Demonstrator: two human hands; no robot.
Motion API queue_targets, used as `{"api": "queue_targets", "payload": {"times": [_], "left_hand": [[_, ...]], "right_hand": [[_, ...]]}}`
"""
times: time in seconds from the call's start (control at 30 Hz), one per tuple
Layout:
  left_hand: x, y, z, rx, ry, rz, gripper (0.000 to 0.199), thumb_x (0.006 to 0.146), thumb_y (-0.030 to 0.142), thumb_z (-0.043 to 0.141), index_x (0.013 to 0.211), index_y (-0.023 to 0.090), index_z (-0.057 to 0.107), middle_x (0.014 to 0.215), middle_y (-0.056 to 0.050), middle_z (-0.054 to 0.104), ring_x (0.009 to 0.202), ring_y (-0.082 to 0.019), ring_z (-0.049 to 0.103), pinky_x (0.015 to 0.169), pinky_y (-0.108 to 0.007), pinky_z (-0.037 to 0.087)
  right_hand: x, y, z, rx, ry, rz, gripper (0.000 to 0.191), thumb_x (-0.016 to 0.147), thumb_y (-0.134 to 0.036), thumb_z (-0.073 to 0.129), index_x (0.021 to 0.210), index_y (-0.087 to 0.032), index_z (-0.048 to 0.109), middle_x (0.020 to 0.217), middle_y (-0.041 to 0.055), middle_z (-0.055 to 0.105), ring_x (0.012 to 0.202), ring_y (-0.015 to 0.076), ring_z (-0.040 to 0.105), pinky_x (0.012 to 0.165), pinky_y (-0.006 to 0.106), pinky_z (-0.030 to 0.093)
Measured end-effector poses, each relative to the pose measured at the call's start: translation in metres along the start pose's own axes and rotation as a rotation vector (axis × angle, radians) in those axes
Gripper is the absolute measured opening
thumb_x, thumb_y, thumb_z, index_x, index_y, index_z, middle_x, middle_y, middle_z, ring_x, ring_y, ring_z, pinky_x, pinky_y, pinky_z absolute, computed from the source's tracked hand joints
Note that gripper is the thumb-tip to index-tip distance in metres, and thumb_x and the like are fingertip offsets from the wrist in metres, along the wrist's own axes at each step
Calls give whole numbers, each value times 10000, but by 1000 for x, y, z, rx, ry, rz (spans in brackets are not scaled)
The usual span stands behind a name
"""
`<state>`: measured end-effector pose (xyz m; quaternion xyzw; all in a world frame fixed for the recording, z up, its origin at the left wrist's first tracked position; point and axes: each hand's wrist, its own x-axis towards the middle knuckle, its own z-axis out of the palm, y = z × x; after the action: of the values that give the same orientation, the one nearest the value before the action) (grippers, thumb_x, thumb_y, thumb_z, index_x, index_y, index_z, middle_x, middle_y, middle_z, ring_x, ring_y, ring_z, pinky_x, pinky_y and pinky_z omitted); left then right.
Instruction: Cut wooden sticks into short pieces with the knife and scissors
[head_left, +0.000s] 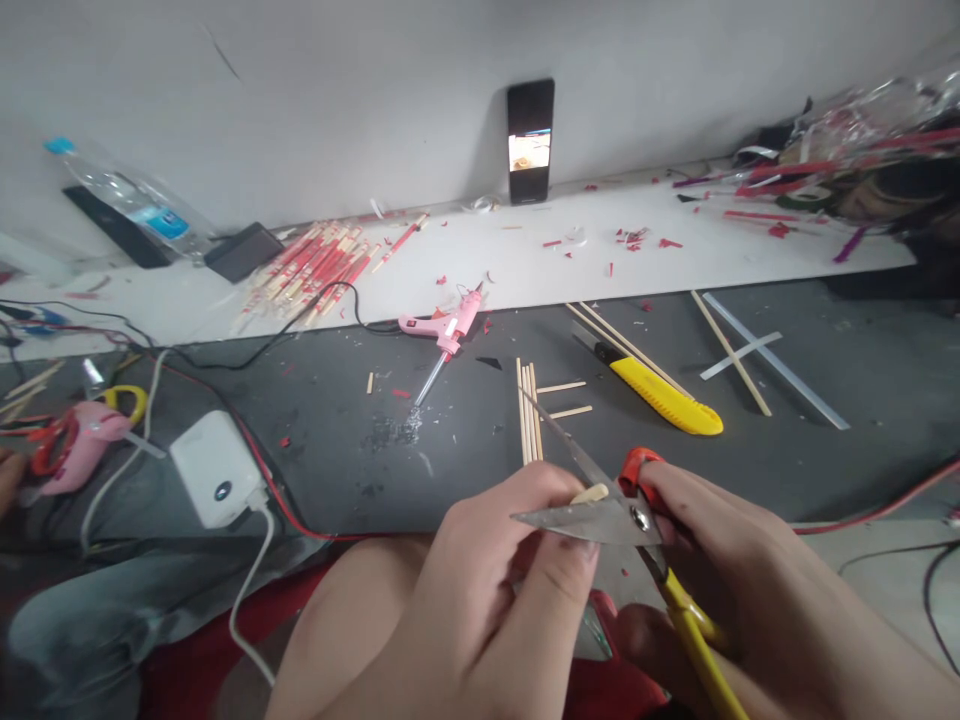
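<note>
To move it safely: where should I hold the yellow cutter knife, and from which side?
Grip the yellow handle from the near right: it lies flat on the dark mat, metal end pointing away left, so the wide end is safest.

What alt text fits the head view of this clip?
The left hand holds a short wooden stick between the open blades of yellow-handled scissors held in the right hand, above a dark mat. A pink glue gun and a yellow utility knife lie beyond.
</note>
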<state>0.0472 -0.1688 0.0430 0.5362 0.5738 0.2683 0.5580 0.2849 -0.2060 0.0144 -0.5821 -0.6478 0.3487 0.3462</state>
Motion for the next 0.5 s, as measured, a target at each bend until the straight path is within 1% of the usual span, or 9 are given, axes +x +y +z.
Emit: {"api": "queue_targets", "payload": {"times": [0.1, 0.17, 0.23, 0.3, 0.4, 0.5], "left_hand": [[0, -3, -2, -93, 2, -40, 411, 901, 228, 693, 1283, 381, 702, 953, -25, 756, 911, -257, 680, 611, -265, 502], [1, -3, -2, -122, -8, -40, 410, 894, 229, 696, 1278, 375, 706, 881, -27, 743, 890, -260, 681, 606, -269, 506], [3, 0, -1, -137, -20, -35, 401, 886, 230, 701, 1261, 372, 715, 893, -28, 745, 879, -259, 682, 606, -272, 512], [5, 7, 2, -141, -24, -32, 372, 868, 234, 716, 1213, 372, 736, 965, -29, 756, 877, -253, 683, 607, -272, 518], [8, 17, 8, -140, -18, -37, 328, 834, 246, 748, 1136, 374, 761, 1056, -23, 758, 888, -252, 685, 616, -270, 525], [10, 25, 12, -132, -20, -52, 287, 842, 272, 748, 1106, 384, 764, 966, -16, 754, 862, -251, 682, 603, -270, 519]], "right_hand": [[0, 0, 1, 3, -11, 1, 592, 780, -376, 807, 1339, -318, 621, 1281, 84, 722, 1001, 320, 716, 661, 308, 657], [-1, 1, 1, 2, -21, 5, 588, 779, -369, 809, 1334, -313, 624, 1272, 85, 726, 989, 316, 716, 661, 307, 656], [-2, 2, 1, 14, -30, 19, 589, 771, -351, 816, 1329, -315, 630, 1263, 86, 729, 984, 321, 718, 655, 312, 655], [-3, 2, 1, 60, -30, 45, 588, 761, -327, 824, 1319, -324, 638, 1257, 86, 731, 989, 326, 720, 641, 312, 655], [-1, 2, 1, 227, -61, 114, 585, 744, -271, 838, 1295, -340, 656, 1244, 75, 736, 1006, 327, 727, 659, 309, 660], [-2, 4, 2, 422, -84, 174, 601, 746, -218, 839, 1303, -349, 657, 1226, 62, 745, 1025, 330, 739, 745, 331, 671]]}}
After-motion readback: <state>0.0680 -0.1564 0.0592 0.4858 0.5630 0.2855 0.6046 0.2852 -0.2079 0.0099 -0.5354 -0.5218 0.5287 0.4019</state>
